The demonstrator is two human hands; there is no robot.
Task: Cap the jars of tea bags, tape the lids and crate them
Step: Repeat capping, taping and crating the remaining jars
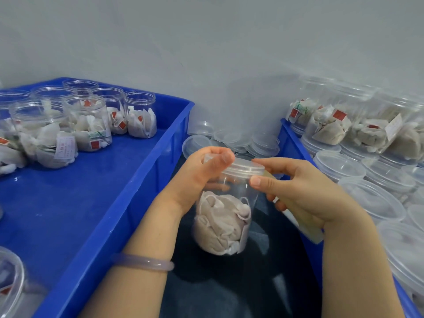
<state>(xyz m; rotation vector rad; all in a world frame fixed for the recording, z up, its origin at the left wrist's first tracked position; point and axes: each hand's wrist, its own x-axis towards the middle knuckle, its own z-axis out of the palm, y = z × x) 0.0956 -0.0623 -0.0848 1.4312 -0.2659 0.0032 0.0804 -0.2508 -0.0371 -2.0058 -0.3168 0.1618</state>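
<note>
Bangled left hand (197, 173) grips the capped jar (226, 216) at its neck, between both hands. Right hand (298, 191) thumbs the lid (244, 167) rim, its fingers curled round what seems tape (307, 228). Likely light, slick, squashable: hold the stiffer neck.

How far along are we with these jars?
Done: capped jars stacked in the right crate. In hand: left hand grips a lidded jar; right hand, holding what looks like tape, thumbs its lid edge. Left: open jars in the left crate await lids.
</note>
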